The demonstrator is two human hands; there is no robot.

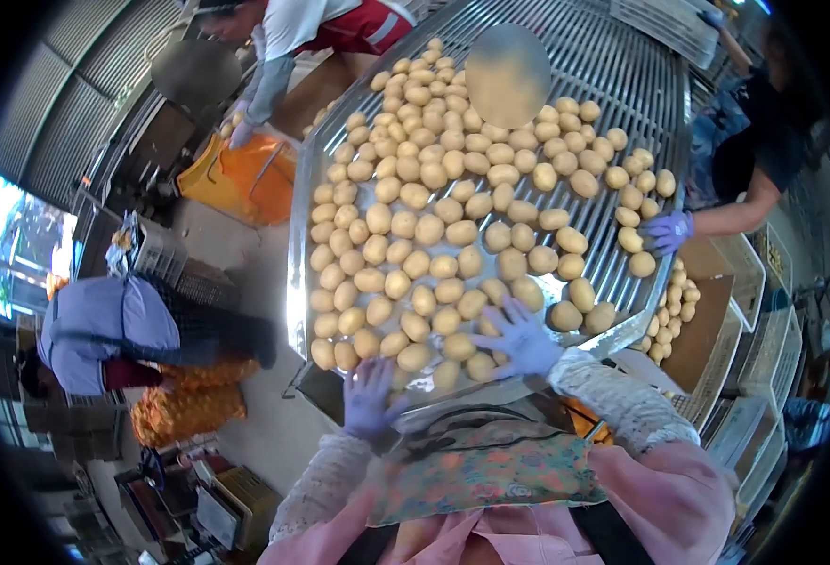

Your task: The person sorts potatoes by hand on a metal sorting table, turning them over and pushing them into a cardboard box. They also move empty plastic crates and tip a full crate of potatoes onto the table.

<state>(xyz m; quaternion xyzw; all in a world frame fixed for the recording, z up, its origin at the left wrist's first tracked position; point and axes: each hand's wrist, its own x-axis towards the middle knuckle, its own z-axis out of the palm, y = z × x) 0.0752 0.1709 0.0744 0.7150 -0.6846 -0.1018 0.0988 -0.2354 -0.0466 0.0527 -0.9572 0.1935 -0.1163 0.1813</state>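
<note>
Many yellow potatoes (pixel 429 229) lie spread over a metal sorting table (pixel 622 104) with a slatted surface and raised rim. My left hand (pixel 370 397), in a purple glove, is at the near rim with its fingers spread, just below the nearest potatoes, holding nothing. My right hand (pixel 520 341), gloved the same way, lies over potatoes near the front edge. Its fingers are apart and touch or almost touch the potatoes; nothing is gripped.
At the right, a co-worker's gloved hand (pixel 669 231) is by the table edge. Another person leans in at the upper left beside an orange bag (pixel 245 179). A third bends over net sacks (pixel 189 405). Plastic crates (pixel 773 348) and a potato-filled box stand right.
</note>
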